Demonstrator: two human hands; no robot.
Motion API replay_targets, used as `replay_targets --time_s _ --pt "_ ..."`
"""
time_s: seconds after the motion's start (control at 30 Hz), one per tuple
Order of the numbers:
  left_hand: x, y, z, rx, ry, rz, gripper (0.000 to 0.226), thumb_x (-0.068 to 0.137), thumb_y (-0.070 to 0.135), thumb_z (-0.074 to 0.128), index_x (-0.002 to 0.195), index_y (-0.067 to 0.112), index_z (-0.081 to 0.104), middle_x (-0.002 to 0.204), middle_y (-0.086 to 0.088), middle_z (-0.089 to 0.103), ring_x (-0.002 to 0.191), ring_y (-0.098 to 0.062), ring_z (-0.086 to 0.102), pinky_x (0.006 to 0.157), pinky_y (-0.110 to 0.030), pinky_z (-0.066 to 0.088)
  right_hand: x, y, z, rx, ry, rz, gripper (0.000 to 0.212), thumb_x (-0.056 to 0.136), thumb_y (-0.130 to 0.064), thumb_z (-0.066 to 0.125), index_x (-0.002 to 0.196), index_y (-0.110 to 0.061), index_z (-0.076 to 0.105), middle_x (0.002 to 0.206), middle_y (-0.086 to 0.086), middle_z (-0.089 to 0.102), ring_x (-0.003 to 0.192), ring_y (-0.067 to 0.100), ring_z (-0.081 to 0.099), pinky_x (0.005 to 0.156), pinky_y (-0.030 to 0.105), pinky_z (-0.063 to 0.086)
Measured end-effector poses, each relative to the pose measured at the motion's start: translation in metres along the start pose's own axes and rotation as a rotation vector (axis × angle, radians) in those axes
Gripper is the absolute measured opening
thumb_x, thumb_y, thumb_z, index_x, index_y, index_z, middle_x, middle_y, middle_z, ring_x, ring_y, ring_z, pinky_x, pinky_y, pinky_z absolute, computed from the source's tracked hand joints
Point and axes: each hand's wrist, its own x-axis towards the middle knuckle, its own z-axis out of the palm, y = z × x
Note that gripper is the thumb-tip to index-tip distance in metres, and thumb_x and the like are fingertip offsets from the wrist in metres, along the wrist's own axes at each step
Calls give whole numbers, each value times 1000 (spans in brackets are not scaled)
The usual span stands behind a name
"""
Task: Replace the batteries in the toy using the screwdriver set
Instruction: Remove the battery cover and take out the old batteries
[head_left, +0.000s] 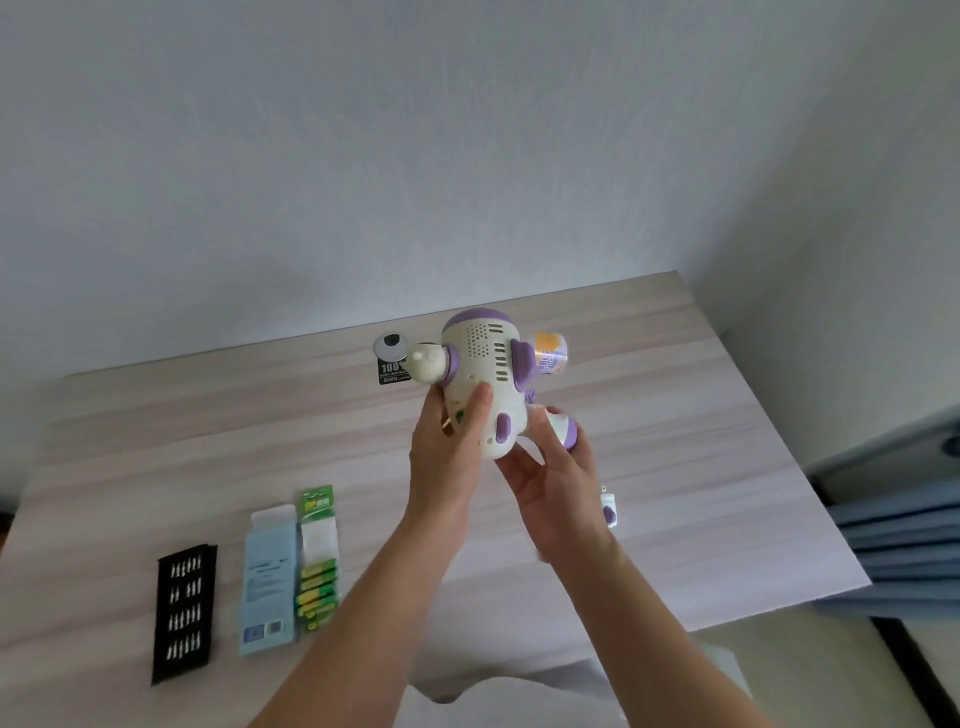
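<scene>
A cream and purple toy (485, 374) is held above the middle of the table with its vented back towards me. My left hand (449, 452) grips its body from the left, thumb on the back panel. My right hand (558, 486) holds the toy's lower end and a purple-tipped leg from below. A black tray of screwdriver bits (183, 612) lies at the near left. Beside it lie a pale blue box (268, 582) and a green pack of batteries (317, 566). A small white and purple piece (609, 506) lies on the table right of my right hand.
The wooden table (701, 467) meets a white wall at the back; its right edge drops to a blue fabric seat. A black tag with a googly eye (392, 358) and an orange-labelled can (551, 353) sit behind the toy.
</scene>
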Motion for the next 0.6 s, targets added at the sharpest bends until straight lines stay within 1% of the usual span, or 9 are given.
replay_targets --time_s 0.03,0.1,0.2,0.27,0.33,0.37,0.5,0.53,0.6 --pt "1 0 -4 -148 -25 -69 36 90 45 65 124 32 64 112 8 74 106 -8 69 93 -33 53 -2 -2 3 -23 26 -30 40 91 -19 69 124 -5 51 108 19 64 95 37 69 85 42 60" --pt "2 1 -10 -433 -61 -205 35 99 39 56 129 23 63 118 2 74 110 -12 68 93 -32 52 -6 -5 5 -94 64 -101 29 95 -15 66 121 -11 52 106 16 65 95 37 70 78 38 60" --pt "2 2 -18 -656 -108 -350 42 104 39 45 134 15 61 129 -2 69 119 -16 63 92 -30 49 -15 -12 11 -218 103 -212 28 96 -11 64 121 -8 51 103 13 69 98 36 71 79 38 59" --pt "1 2 -23 -744 -124 -419 44 106 38 39 134 12 60 132 -8 66 120 -22 61 98 -33 49 -23 -15 17 -296 111 -283 24 96 -10 64 117 -7 52 101 12 71 93 30 72 79 39 59" --pt "-1 4 -25 -822 -135 -475 46 107 37 36 132 8 61 131 -13 66 121 -26 62 108 -38 46 -33 -18 24 -357 120 -341 26 95 -10 65 116 1 52 97 11 73 88 26 72 78 38 58" --pt "-1 5 -26 -854 -143 -490 46 107 37 35 130 7 62 129 -14 67 117 -27 64 108 -39 46 -38 -19 28 -379 126 -364 28 95 -9 65 114 6 52 96 11 73 87 25 73 77 37 59" --pt "-1 9 -32 -905 -156 -524 46 109 34 33 125 4 65 108 -13 71 89 -22 70 84 -35 57 -54 -17 41 -437 146 -430 23 93 -10 67 108 5 60 100 16 74 95 32 74 75 35 60" --pt "-2 10 -34 -914 -158 -538 46 109 33 33 123 4 65 106 -13 72 88 -22 71 82 -35 58 -57 -16 44 -442 152 -440 23 92 -10 68 107 6 60 101 17 74 96 33 74 75 35 60" --pt "-5 13 -39 -927 -161 -550 43 109 31 35 120 3 67 106 -15 74 89 -24 72 88 -37 57 -62 -12 48 -441 165 -456 26 92 -10 69 107 8 58 101 17 73 96 34 73 74 35 60"
